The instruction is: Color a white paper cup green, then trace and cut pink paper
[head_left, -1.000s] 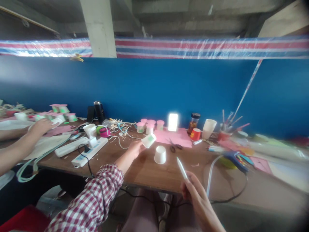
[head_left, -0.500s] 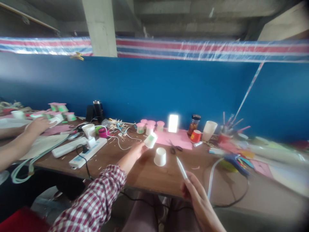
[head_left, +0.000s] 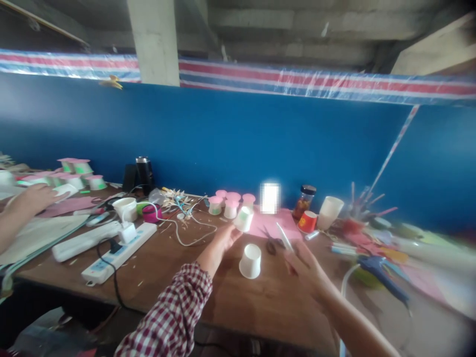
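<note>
My left hand (head_left: 227, 237) grips a white paper cup (head_left: 244, 219) with a green patch on its side, tilted just above the table. In my right hand (head_left: 299, 255) is a slim white pen (head_left: 284, 236), its tip pointing up and left. A plain white paper cup (head_left: 250, 262) stands on the table between my two forearms. Dark-handled scissors (head_left: 271, 246) lie beside the pen, partly on a pink paper sheet (head_left: 292, 225). Behind the held cup, several cups topped with pink discs (head_left: 231, 208) stand in a group.
A power strip (head_left: 118, 253) and cables lie on the left. A co-worker's hand (head_left: 33, 201) handles a white cup farther left. To the right are a jar (head_left: 305, 201), a red cup (head_left: 307, 222), a tall white cup (head_left: 329, 213) and a blue glue gun (head_left: 383, 277).
My right hand, with the pen, has moved forward over the table. The left hand still holds its cup, now slightly farther right in view. The whole view has shifted slightly.
</note>
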The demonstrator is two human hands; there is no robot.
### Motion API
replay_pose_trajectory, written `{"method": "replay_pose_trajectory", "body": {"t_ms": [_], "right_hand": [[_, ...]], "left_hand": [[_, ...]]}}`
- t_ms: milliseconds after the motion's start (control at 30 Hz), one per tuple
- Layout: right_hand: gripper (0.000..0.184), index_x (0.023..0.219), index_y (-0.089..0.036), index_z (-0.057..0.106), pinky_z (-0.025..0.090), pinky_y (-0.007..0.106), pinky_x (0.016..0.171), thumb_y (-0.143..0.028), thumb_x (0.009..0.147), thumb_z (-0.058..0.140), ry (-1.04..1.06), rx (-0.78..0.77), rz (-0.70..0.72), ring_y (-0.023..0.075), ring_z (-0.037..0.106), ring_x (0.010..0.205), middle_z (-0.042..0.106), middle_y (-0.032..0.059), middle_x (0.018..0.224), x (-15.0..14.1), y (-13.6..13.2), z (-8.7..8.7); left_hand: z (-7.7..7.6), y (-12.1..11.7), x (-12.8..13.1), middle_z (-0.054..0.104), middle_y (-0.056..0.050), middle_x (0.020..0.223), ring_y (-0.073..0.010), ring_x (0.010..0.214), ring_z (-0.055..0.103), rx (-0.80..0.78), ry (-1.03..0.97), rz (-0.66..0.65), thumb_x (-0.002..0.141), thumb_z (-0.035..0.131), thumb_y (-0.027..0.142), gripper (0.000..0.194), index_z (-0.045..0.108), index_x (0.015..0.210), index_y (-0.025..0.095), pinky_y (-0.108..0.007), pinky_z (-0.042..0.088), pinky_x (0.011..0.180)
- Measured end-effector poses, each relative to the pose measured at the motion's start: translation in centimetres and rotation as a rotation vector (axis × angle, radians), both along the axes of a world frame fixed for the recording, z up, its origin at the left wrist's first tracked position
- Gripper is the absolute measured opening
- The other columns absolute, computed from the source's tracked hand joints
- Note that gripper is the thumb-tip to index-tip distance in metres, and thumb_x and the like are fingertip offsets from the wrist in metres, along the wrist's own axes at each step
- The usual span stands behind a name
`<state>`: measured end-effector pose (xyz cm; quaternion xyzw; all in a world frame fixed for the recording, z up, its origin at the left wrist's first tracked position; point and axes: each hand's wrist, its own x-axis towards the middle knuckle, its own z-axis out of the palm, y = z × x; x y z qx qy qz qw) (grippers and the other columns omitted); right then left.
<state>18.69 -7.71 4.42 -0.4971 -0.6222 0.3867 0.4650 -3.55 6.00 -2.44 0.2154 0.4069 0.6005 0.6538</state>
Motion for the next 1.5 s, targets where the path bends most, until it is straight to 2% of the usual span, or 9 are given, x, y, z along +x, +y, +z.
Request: {"method": "replay_pose_trajectory", "body": {"t_ms": [200, 367, 500, 667, 833, 1067, 1300, 1400, 1500], "right_hand": [[0.022, 0.090, -0.018, 0.062, 0.037, 0.028, 0.058, -0.035, 0.079, 0.056, -0.234, 0.107, -0.170, 0.0151, 0.051, 0.060, 0.057, -0.0012, 0.063, -0.8, 5.7, 0.4], [0.034, 0.099, -0.014, 0.064, 0.039, 0.025, 0.050, -0.038, 0.083, 0.046, -0.225, -0.046, -0.154, 0.0137, 0.050, 0.050, 0.054, -0.0016, 0.056, -2.4, 9.9, -0.1], [0.029, 0.093, -0.012, 0.067, 0.040, 0.025, 0.049, -0.033, 0.080, 0.050, -0.259, -0.039, -0.176, 0.0148, 0.054, 0.053, 0.059, 0.0022, 0.062, -3.4, 12.6, -1.0], [0.024, 0.084, -0.014, 0.069, 0.044, 0.028, 0.057, -0.032, 0.078, 0.054, -0.285, 0.065, -0.181, 0.0215, 0.060, 0.067, 0.064, 0.0070, 0.067, -4.3, 14.5, -1.9], [0.032, 0.102, -0.016, 0.067, 0.047, 0.033, 0.072, -0.032, 0.076, 0.055, -0.265, 0.172, -0.088, 0.0247, 0.061, 0.087, 0.068, 0.0068, 0.089, -5.4, 15.6, -2.7], [0.035, 0.105, -0.016, 0.066, 0.049, 0.035, 0.072, -0.031, 0.076, 0.055, -0.253, 0.221, -0.013, 0.0253, 0.062, 0.084, 0.069, 0.0067, 0.086, -5.6, 16.6, -3.1], [0.033, 0.108, -0.017, 0.063, 0.049, 0.037, 0.074, -0.033, 0.081, 0.050, -0.273, 0.226, -0.091, 0.0264, 0.063, 0.084, 0.069, 0.0103, 0.093, -4.6, 16.6, -3.6], [0.039, 0.113, -0.014, 0.059, 0.048, 0.039, 0.075, -0.035, 0.082, 0.048, -0.302, 0.216, -0.105, 0.0272, 0.063, 0.086, 0.068, 0.0125, 0.097, -4.1, 17.4, -3.9], [0.043, 0.118, -0.013, 0.055, 0.048, 0.040, 0.077, -0.038, 0.084, 0.044, -0.334, 0.230, -0.124, 0.0272, 0.062, 0.088, 0.067, 0.0128, 0.098, -3.7, 18.7, -3.8]], "left_hand": [[-0.4, 0.8, 0.7, 0.066, -0.010, 0.099, -0.0149, 0.084, 0.066, 0.055, -0.072, 0.002, 0.079, 0.059, 0.008, 0.012, 0.060, 0.089, 0.014, -0.027, 0.055, 0.078], [-1.4, 1.1, 0.7, 0.067, -0.011, 0.091, -0.0176, 0.083, 0.067, 0.014, -0.077, -0.023, 0.078, 0.059, 0.006, 0.008, 0.060, 0.085, 0.010, -0.030, 0.055, 0.079], [-1.5, 1.4, 0.6, 0.067, -0.010, 0.086, -0.0166, 0.078, 0.066, -0.027, -0.068, -0.006, 0.078, 0.057, 0.004, 0.008, 0.058, 0.084, 0.010, -0.031, 0.056, 0.076], [-1.3, 1.2, 0.6, 0.065, -0.008, 0.076, -0.0153, 0.068, 0.065, -0.028, -0.059, -0.027, 0.079, 0.056, 0.004, 0.006, 0.057, 0.078, 0.010, -0.031, 0.057, 0.070], [-1.4, 1.1, 0.8, 0.065, -0.007, 0.074, -0.0154, 0.066, 0.065, -0.019, -0.049, -0.047, 0.079, 0.056, 0.004, 0.007, 0.057, 0.077, 0.010, -0.033, 0.056, 0.070], [-1.9, 1.3, 1.1, 0.065, -0.006, 0.074, -0.0135, 0.067, 0.064, 0.027, -0.006, -0.079, 0.076, 0.061, 0.008, 0.005, 0.058, 0.077, 0.012, -0.033, 0.055, 0.074], [-2.1, 1.1, 1.5, 0.067, -0.007, 0.081, -0.0124, 0.072, 0.063, 0.163, 0.199, -0.190, 0.076, 0.065, 0.023, 0.016, 0.064, 0.086, 0.011, -0.029, 0.052, 0.077], [-2.2, 1.1, 1.6, 0.067, -0.008, 0.079, -0.0126, 0.070, 0.062, 0.213, 0.399, -0.188, 0.081, 0.058, 0.025, 0.019, 0.065, 0.090, 0.009, -0.030, 0.051, 0.075], [-2.1, 1.1, 1.3, 0.067, -0.010, 0.081, -0.0156, 0.071, 0.063, 0.243, 0.684, -0.108, 0.084, 0.051, 0.025, 0.026, 0.063, 0.099, 0.009, -0.031, 0.050, 0.073]]}}
